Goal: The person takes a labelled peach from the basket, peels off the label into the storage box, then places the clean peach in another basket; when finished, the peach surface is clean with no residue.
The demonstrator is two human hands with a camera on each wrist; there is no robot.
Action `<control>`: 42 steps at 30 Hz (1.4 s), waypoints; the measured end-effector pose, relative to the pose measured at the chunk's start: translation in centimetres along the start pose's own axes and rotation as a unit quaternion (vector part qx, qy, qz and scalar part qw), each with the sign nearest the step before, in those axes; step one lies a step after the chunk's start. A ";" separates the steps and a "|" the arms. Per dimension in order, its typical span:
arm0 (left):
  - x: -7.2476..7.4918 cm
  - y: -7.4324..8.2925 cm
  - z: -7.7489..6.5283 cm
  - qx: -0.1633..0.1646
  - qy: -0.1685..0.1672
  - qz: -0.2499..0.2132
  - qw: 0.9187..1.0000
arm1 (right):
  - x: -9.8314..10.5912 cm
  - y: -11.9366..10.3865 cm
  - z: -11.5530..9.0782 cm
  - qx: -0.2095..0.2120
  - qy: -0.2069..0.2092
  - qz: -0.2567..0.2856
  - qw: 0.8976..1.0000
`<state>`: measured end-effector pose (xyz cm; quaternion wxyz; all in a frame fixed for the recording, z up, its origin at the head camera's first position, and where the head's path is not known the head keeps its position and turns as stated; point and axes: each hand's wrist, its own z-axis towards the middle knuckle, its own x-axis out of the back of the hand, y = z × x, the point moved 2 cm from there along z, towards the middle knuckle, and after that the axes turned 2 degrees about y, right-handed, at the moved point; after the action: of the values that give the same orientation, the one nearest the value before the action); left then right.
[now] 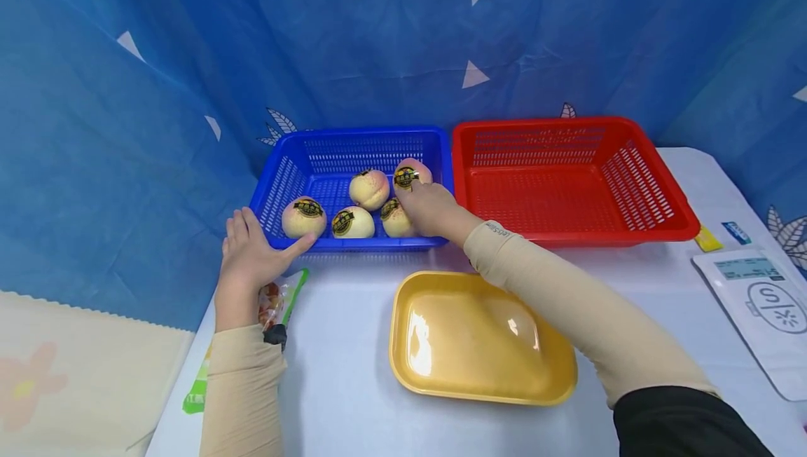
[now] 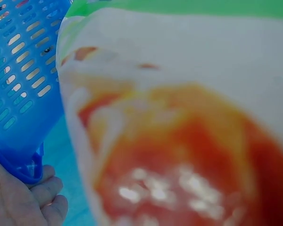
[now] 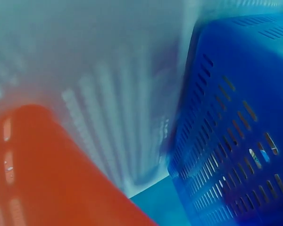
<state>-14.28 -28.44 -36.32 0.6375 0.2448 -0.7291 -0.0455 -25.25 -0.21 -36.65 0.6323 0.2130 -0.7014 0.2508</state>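
Observation:
Several pale peaches with black-and-gold stickers, one of them a front-left peach [image 1: 305, 218], lie in a blue basket [image 1: 378, 136]. My right hand [image 1: 435, 210] reaches over the basket's front right part and grips a pinkish peach [image 1: 413, 171]; some of its fingers are hidden behind the hand and fruit. Beneath that hand, another peach [image 1: 396, 219] is partly covered. At the basket's front left corner, my left hand [image 1: 249, 254] touches the rim with fingers straight and thumb spread. The left wrist view shows its fingers [image 2: 47, 197] beside the blue corner. The right hand is outside the right wrist view.
A red basket [image 1: 630, 240] stands right of the blue one. In front lies a yellow tray [image 1: 479, 345]. A printed food packet [image 1: 277, 299] is beside my left wrist, filling much of its view. A white scale [image 1: 756, 310] and small packets lie far right.

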 end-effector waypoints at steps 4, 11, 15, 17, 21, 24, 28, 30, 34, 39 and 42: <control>0.0 0.0 -0.1 0.000 0.000 0.000 1.000 | -0.2 0.0 0.1 -0.004 -0.007 -0.019 1.000; 0.0 0.1 -0.2 0.003 -0.001 -0.001 1.000 | -0.2 0.0 0.0 0.006 0.004 -0.002 1.000; 0.0 0.0 -0.2 0.007 -0.007 -0.016 1.000 | 0.3 0.3 -0.1 0.014 0.005 0.067 0.998; 0.0 0.0 -0.2 0.011 -0.013 -0.029 0.999 | 0.6 0.5 -0.1 0.018 0.010 0.108 0.994; 0.1 0.0 -0.2 0.016 -0.025 -0.057 0.998 | 1.3 1.1 -0.3 0.022 0.035 0.170 0.985; 0.1 0.1 -0.2 0.020 -0.032 -0.072 0.997 | 1.7 1.3 -0.5 0.018 0.057 0.201 0.978; 0.1 0.2 -0.2 0.026 -0.036 -0.081 0.996 | 2.5 1.1 -1.2 0.012 0.077 0.226 0.971; 0.2 0.2 -0.2 0.027 -0.035 -0.084 0.996 | 3.0 0.9 -1.6 0.014 0.083 0.231 0.969; 0.2 0.1 -0.1 0.031 -0.033 -0.088 0.995 | 4.0 0.5 -2.6 0.031 0.107 0.242 0.964; 0.1 0.2 -0.1 0.036 -0.026 -0.090 0.995 | 4.9 0.3 -4.1 0.035 0.127 0.253 0.958; 0.2 0.3 -0.2 0.032 -0.022 -0.085 0.996 | 5.2 0.6 -4.9 0.028 0.132 0.259 0.957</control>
<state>-14.18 -28.20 -36.03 0.6072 0.3252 -0.7204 -0.0814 -22.35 3.36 -31.20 0.6264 0.0073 -0.6355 0.4513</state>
